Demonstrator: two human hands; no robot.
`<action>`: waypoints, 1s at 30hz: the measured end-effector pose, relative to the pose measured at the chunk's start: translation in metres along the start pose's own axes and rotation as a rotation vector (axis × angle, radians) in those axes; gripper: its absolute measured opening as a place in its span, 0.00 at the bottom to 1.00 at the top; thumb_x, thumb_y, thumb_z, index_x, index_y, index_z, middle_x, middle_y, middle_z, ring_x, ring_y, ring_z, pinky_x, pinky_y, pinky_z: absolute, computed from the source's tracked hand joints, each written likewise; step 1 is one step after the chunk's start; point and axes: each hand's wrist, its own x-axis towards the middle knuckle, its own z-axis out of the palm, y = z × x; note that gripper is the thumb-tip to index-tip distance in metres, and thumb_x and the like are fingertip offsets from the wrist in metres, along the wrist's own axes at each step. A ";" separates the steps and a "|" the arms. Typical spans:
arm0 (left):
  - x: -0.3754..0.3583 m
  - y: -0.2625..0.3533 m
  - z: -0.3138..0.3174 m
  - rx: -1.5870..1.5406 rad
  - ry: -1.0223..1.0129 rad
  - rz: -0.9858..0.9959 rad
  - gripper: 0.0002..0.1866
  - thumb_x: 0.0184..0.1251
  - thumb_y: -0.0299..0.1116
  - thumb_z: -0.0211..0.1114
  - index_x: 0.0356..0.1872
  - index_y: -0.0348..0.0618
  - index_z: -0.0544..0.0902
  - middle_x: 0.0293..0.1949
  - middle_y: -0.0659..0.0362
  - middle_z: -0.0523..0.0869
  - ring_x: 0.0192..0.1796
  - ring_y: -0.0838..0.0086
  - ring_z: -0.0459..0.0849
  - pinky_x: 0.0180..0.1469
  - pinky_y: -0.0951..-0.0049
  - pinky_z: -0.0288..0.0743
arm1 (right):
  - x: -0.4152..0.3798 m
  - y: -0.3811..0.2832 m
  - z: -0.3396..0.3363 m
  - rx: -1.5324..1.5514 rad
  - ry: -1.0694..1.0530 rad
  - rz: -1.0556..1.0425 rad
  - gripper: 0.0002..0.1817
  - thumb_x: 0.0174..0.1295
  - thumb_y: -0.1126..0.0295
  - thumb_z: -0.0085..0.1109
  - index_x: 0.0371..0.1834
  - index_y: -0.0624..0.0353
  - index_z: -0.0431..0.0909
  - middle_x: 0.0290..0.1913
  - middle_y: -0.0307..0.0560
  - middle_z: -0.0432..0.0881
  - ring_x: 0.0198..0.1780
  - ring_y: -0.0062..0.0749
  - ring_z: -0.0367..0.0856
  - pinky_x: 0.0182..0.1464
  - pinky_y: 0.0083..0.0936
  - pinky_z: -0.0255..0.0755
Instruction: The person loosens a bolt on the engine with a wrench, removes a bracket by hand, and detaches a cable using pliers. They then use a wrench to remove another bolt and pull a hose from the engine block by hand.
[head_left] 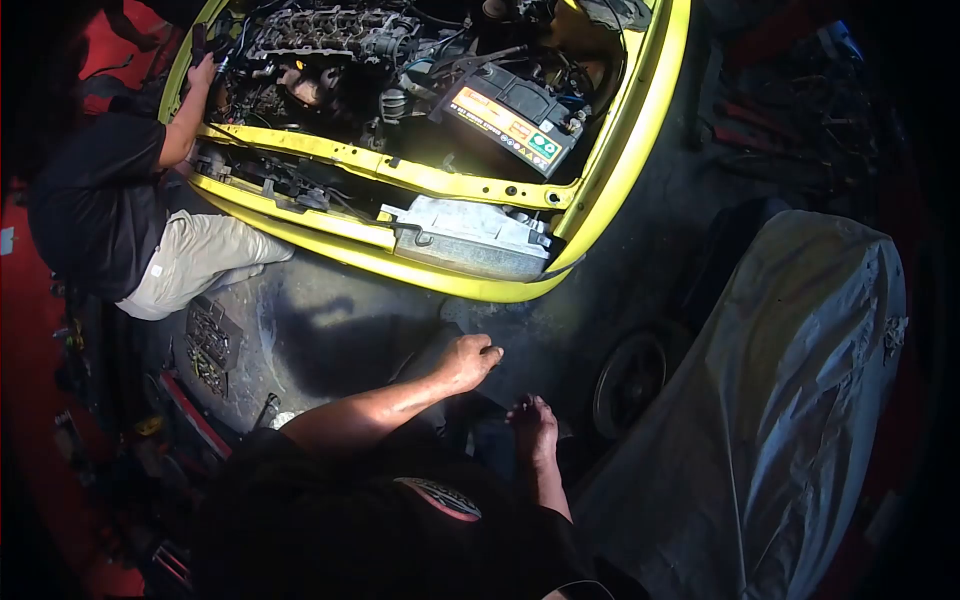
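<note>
My left hand (468, 363) reaches across in front of my body, its fingers curled closed and the thumb along the top; whatever may be inside is hidden. Lower and to its right, my right hand (535, 422) is raised with loosely bent fingers set apart, partly in shadow, and nothing shows in it. Both hands are in the air over the floor, apart from each other. Ahead of them is the front of a yellow car (500, 290) with its engine bay exposed. A headlight (470, 240) and a car battery (512, 118) are on that side.
At the left, a co-worker in a dark shirt (100, 205) leans over the engine (335, 35), one hand at the fender. A tray of small parts (212, 345) lies on the floor. To my right are a wheel (630, 382) and something under a grey cover (770, 370).
</note>
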 end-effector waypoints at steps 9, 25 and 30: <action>0.057 0.146 -0.046 -0.325 -0.369 0.137 0.15 0.76 0.30 0.56 0.58 0.35 0.79 0.49 0.45 0.87 0.57 0.53 0.85 0.59 0.60 0.77 | 0.079 -0.157 0.092 0.100 0.159 -0.231 0.24 0.78 0.49 0.47 0.45 0.62 0.77 0.40 0.42 0.80 0.40 0.24 0.77 0.44 0.24 0.73; 0.293 0.014 -0.299 0.432 0.469 -0.185 0.13 0.70 0.35 0.58 0.47 0.39 0.84 0.43 0.43 0.88 0.49 0.47 0.86 0.53 0.51 0.79 | 0.406 -0.334 0.317 -1.136 0.214 -1.051 0.21 0.68 0.52 0.62 0.38 0.63 0.75 0.41 0.59 0.82 0.45 0.61 0.80 0.48 0.47 0.73; 0.502 -0.192 -0.359 0.906 -0.306 -0.113 0.16 0.66 0.35 0.59 0.48 0.38 0.87 0.43 0.45 0.89 0.50 0.51 0.88 0.53 0.57 0.81 | 0.449 -0.311 0.340 -1.344 0.422 -1.101 0.17 0.65 0.57 0.66 0.33 0.59 0.74 0.36 0.53 0.80 0.41 0.54 0.81 0.42 0.44 0.76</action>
